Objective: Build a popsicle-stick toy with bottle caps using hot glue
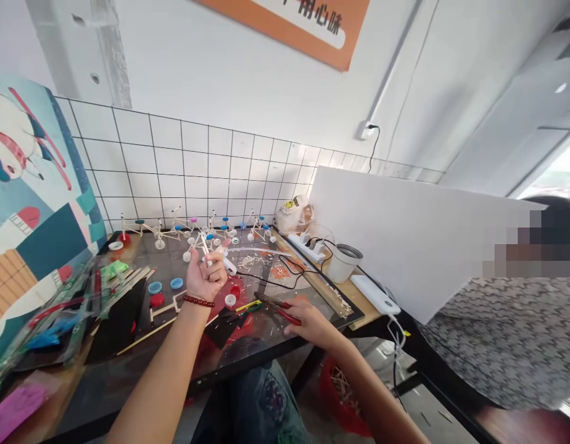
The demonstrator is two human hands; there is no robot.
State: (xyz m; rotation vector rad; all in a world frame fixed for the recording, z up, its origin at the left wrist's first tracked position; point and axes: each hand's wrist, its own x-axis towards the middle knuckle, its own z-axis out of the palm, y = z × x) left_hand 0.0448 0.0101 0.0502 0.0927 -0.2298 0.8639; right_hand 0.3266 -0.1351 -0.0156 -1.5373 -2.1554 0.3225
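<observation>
My left hand (206, 275) is raised over the middle of the table, palm up and fingers curled. Pinched in it is a short pale stick (204, 243) pointing upward. Lower right, my right hand (308, 319) grips red-handled pliers (287, 313), whose dark jaws point left over the tabletop. Just left of the jaws lie a yellow and green bundle (248, 306) and a white bottle cap (230, 300). A white hot glue gun (229, 264) is partly hidden behind my left fingers. Beside my left wrist is a small frame of joined sticks (165, 311).
Several stick models with bottle-cap wheels (213, 231) line the back by a wire grid (197, 154). Blue caps (155, 287) and bagged sticks (123, 287) lie left. A power strip (306, 245) and white bucket (344, 262) stand right. Another person (511, 333) sits beyond a white panel (382, 228).
</observation>
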